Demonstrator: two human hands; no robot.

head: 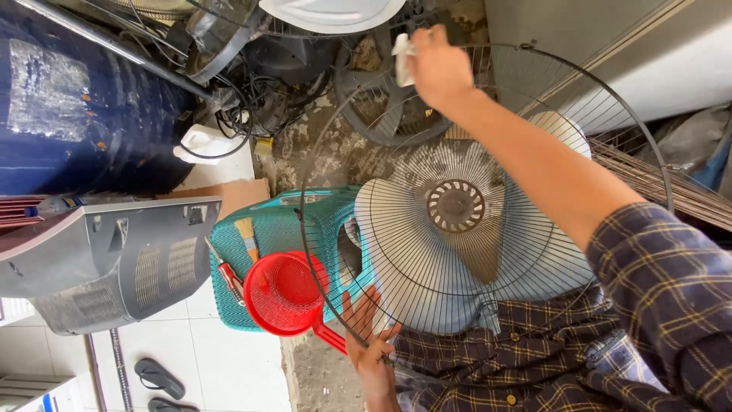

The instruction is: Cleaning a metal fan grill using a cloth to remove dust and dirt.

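Observation:
A round wire fan guard (457,206) with a dusty hub stands tilted in front of me, and pale fan blades (396,221) show behind its wires. My left hand (370,343) holds the guard's lower rim, fingers spread over the wires. My right hand (436,67) reaches to the guard's top edge and pinches a small white cloth (402,57) against it. My plaid sleeves fill the lower right.
A teal plastic stool (286,229) holds a red strainer (286,294), a red-handled screwdriver (231,278) and a small brush (248,236). A grey appliance casing (114,255) lies at left, a blue drum (69,107) and tangled cables and fan parts behind. Sandals (158,378) lie on the tiles.

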